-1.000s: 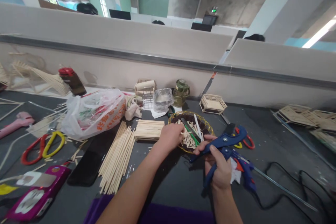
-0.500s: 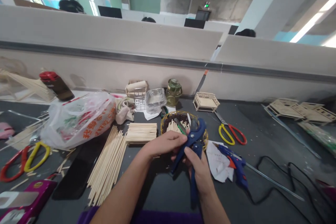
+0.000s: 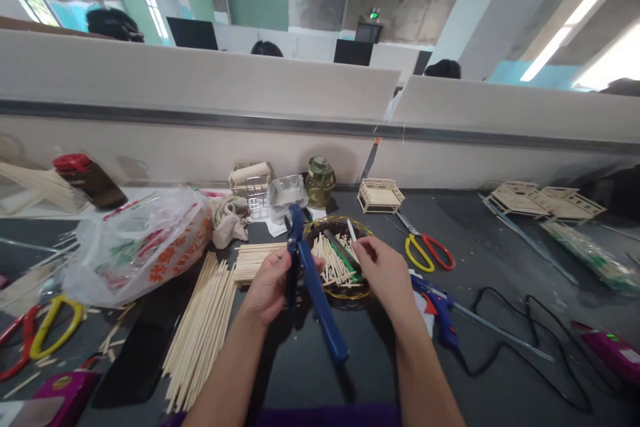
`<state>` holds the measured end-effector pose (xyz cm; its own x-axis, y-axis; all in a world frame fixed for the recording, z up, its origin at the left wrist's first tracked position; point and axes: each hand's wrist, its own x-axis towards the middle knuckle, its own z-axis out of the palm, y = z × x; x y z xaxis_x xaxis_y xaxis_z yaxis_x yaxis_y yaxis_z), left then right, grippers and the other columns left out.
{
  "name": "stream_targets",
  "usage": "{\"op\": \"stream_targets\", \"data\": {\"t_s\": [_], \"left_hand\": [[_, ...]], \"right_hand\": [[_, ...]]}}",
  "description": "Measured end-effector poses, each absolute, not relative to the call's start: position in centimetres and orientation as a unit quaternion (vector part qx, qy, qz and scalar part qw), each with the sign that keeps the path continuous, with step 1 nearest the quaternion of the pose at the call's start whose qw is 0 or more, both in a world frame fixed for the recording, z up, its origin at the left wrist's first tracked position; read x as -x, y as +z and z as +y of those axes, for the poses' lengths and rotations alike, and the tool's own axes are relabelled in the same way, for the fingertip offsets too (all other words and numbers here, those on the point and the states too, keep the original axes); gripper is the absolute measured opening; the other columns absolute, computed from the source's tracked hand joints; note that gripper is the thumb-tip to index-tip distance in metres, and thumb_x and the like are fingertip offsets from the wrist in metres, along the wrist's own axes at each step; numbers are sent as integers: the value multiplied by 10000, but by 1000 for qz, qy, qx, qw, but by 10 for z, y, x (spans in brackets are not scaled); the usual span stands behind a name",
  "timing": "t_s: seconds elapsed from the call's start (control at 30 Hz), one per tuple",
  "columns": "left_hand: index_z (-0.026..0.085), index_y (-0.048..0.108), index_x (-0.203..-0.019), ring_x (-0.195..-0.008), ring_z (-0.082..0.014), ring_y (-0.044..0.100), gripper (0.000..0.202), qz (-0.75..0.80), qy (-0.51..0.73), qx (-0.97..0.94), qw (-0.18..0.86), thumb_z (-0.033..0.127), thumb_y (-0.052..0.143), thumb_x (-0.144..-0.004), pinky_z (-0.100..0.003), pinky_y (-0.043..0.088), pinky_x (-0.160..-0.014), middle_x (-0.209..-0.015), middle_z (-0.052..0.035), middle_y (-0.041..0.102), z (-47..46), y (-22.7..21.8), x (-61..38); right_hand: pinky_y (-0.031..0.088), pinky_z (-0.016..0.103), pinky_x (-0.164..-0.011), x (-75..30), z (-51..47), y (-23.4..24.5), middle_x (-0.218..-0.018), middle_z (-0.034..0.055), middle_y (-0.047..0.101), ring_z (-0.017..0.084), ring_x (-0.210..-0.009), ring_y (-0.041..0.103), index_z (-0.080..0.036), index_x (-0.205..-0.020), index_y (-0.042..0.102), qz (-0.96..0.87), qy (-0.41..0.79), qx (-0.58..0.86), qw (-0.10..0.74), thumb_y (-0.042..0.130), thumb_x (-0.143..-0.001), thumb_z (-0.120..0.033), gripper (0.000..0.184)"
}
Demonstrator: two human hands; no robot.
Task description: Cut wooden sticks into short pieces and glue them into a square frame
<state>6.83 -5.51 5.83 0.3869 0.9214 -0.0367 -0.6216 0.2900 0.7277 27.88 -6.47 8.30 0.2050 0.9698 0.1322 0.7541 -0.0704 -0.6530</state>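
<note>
My left hand [image 3: 270, 283] is closed around a blue hand cutter [image 3: 317, 300], whose long handle slants down toward me and whose head points up. My right hand [image 3: 383, 270] is over the right side of a woven basket [image 3: 367, 223], its thumb and fingers bent together. What those fingertips pinch, if anything, is hidden. Beside them a white pen-like stick [image 3: 351, 230] leans up out of the basket. Short cut wooden sticks [image 3: 330, 260] fill the basket, with a dark and green tool [image 3: 343, 253] lying across them.
Long wooden sticks [image 3: 200, 333] and a stacked bundle [image 3: 255, 260] lie left, near a plastic bag [image 3: 145, 240] and a black phone-like slab [image 3: 145, 347]. To the right are scissors [image 3: 423, 250], a blue glue gun [image 3: 443, 313] with a cord, and small stick-built models [image 3: 380, 195].
The cutter has gone from both hands into my left hand alone and moved left. My right hand has let go of it and reached the basket's right side. The camera view has shifted slightly.
</note>
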Motion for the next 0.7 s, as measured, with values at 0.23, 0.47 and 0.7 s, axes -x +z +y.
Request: {"op": "stream_targets", "data": {"t_s": [0.23,0.47,0.7], "left_hand": [[125,686,-873,-877,-257,666,295,208,525,-275,778,392,693,-748,-427,500,-884,-851,-86,708,-55,45,-60],[122,683,-845,-868,-247,656,247,191,531,-263,782,357,673,-768,-419,502,-878,-842,-85,698,-54,42,-56],[124,685,-807,-842,-234,650,236,187,537,-241,786,357,672,-769,-403,512,-852,-821,-78,686,-53,44,-53]], "right_hand": [[425,295,-697,-267,-34,45,-987,135,627,233,-864,637,-142,-938,652,-673,41,738,22,500,-849,-302,238],[406,268,-643,-285,-22,54,-917,96,649,199,-793,624,-164,-881,646,-670,71,738,39,537,-771,-312,215],[398,242,-533,-349,29,83,-674,25,639,147,-586,567,-151,-900,647,-621,136,723,271,540,-747,-412,321]]}}
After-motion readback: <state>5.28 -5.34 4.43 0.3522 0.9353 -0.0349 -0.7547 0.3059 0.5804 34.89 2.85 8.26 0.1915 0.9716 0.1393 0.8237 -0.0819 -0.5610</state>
